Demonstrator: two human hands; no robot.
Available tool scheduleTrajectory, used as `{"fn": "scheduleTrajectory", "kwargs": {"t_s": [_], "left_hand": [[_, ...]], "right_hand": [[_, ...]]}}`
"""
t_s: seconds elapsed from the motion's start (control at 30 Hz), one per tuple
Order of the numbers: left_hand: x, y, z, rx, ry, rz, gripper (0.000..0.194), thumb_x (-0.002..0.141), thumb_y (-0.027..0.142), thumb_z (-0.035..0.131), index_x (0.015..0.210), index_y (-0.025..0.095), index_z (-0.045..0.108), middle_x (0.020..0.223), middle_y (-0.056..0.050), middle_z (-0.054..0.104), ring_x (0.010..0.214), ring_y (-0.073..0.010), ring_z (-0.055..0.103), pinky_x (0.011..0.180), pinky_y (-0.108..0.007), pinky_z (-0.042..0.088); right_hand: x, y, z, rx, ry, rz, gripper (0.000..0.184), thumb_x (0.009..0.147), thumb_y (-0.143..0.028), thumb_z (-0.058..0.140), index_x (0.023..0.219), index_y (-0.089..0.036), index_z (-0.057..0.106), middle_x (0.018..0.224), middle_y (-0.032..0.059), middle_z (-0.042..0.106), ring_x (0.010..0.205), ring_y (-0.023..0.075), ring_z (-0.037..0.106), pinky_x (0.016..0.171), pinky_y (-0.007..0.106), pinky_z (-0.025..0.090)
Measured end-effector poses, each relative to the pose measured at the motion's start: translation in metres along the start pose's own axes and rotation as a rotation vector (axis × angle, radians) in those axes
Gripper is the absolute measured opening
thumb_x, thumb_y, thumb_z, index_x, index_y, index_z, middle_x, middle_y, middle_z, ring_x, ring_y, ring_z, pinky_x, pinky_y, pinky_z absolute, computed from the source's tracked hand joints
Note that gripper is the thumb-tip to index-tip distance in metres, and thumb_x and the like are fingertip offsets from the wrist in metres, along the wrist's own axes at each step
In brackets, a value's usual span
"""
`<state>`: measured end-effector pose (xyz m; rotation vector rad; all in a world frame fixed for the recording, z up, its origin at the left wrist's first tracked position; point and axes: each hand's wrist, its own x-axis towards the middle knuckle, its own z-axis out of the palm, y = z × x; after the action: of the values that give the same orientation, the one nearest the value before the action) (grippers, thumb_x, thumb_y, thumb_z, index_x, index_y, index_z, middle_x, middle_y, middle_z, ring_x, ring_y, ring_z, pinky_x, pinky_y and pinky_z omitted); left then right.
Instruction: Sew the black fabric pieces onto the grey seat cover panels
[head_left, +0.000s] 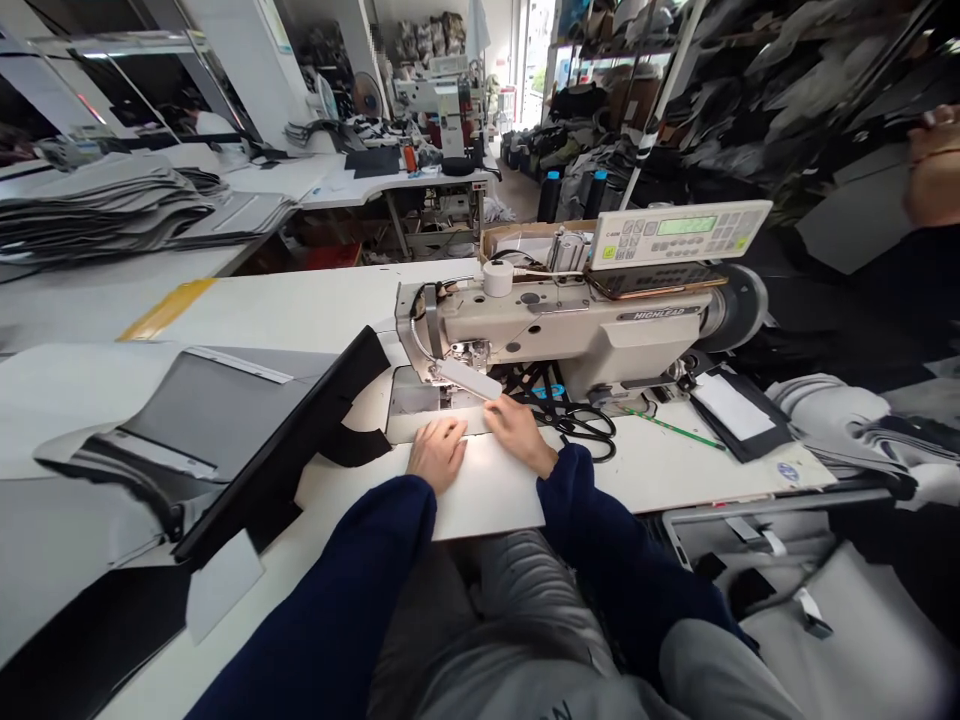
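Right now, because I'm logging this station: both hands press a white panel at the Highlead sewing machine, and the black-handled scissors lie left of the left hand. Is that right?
Not quite: the black-handled scissors lie right of the right hand, as the head view shows. The rest stands: the left hand and right hand press the white panel at the Highlead sewing machine.

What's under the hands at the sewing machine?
The left hand and right hand rest on a pale flat sheet, which lies across the bed of the Highlead sewing machine and the white table. The hands hide the sheet directly beneath them, and the sheet hides what lies under it.
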<state>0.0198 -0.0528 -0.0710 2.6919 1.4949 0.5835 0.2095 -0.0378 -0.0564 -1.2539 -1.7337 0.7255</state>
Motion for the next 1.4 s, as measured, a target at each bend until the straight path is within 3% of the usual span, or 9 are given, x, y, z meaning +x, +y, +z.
{"fn": "scheduleTrajectory", "kwargs": {"t_s": [0.07,0.17,0.53,0.63,0.77,0.9,1.03,1.27,1.4], "left_hand": [[0.020,0.005,0.009,0.019,-0.007,-0.004,0.039,0.092,0.029,0.041,0.126,0.015,0.054,0.126,-0.013,0.057,0.112,-0.0268,0.053,0.096,-0.044,0.042],[0.036,0.009,0.020,0.027,-0.060,-0.003,0.043,0.092,0.029,0.040,0.131,0.012,0.050,0.136,-0.015,0.050,0.127,-0.0283,0.044,0.108,-0.048,0.033],[0.045,0.008,0.021,-0.076,-0.164,0.056,0.047,0.090,0.029,0.041,0.131,0.008,0.049,0.137,-0.015,0.050,0.131,-0.0270,0.042,0.113,-0.047,0.030],[0.051,0.014,0.025,-0.107,-0.141,0.074,0.047,0.089,0.029,0.044,0.132,0.010,0.049,0.137,-0.014,0.051,0.131,-0.0265,0.041,0.113,-0.046,0.031],[0.060,0.029,0.033,-0.175,-0.077,0.095,0.050,0.088,0.032,0.045,0.134,0.011,0.047,0.137,-0.014,0.050,0.132,-0.0251,0.041,0.111,-0.043,0.034],[0.063,0.035,0.038,-0.215,-0.060,0.113,0.051,0.088,0.035,0.048,0.134,0.012,0.048,0.136,-0.014,0.052,0.129,-0.0259,0.044,0.110,-0.043,0.036],[0.042,0.021,0.036,-0.181,0.056,0.078,0.043,0.088,0.031,0.046,0.129,0.017,0.053,0.140,-0.011,0.048,0.128,-0.0269,0.044,0.110,-0.047,0.033],[-0.019,-0.017,0.014,-0.065,0.105,-0.047,0.038,0.092,0.030,0.039,0.123,0.017,0.057,0.137,-0.012,0.051,0.127,-0.0276,0.044,0.106,-0.047,0.035],[-0.021,-0.017,0.009,-0.066,0.104,-0.069,0.037,0.092,0.031,0.041,0.122,0.016,0.058,0.135,-0.012,0.052,0.125,-0.0284,0.045,0.104,-0.047,0.037]], "right_hand": [[0.003,-0.001,-0.002,-0.463,-0.065,-0.132,0.023,0.091,-0.026,0.044,0.097,-0.012,0.062,0.121,0.0178,0.060,0.123,0.0295,0.047,0.107,0.050,0.029],[0.010,0.005,-0.004,-0.814,-0.130,-0.215,0.030,0.093,-0.028,0.046,0.110,-0.008,0.059,0.127,0.0217,0.056,0.132,0.0327,0.036,0.110,0.058,0.015],[0.021,0.020,-0.012,-0.852,-0.229,-0.303,0.038,0.094,-0.031,0.043,0.121,-0.006,0.054,0.128,0.0208,0.054,0.133,0.0312,0.033,0.112,0.057,0.012],[0.005,0.012,-0.035,-0.841,-0.197,-0.318,0.040,0.093,-0.031,0.045,0.126,-0.008,0.050,0.131,0.0186,0.053,0.133,0.0297,0.033,0.112,0.054,0.018],[-0.040,0.011,-0.089,-0.888,-0.136,-0.177,0.031,0.095,-0.027,0.039,0.117,-0.014,0.056,0.111,0.0141,0.062,0.110,0.0268,0.052,0.099,0.045,0.039],[-0.077,0.020,-0.134,-0.957,-0.233,-0.002,0.031,0.090,-0.018,0.039,0.116,-0.015,0.056,0.111,0.0153,0.056,0.105,0.0276,0.052,0.089,0.042,0.047],[-0.079,0.022,-0.151,-0.896,-0.373,0.076,0.038,0.080,-0.011,0.045,0.117,-0.014,0.053,0.109,0.0141,0.056,0.100,0.0256,0.055,0.089,0.040,0.047],[-0.075,-0.003,-0.134,-0.510,-0.310,0.284,0.046,0.076,-0.023,0.051,0.121,-0.019,0.045,0.085,0.0011,0.061,0.063,0.0147,0.057,0.061,0.027,0.046],[-0.059,-0.024,-0.085,-0.749,-0.344,0.139,0.049,0.081,-0.040,0.055,0.126,-0.023,0.048,0.084,0.0019,0.065,0.074,0.0192,0.062,0.067,0.027,0.045]]}}
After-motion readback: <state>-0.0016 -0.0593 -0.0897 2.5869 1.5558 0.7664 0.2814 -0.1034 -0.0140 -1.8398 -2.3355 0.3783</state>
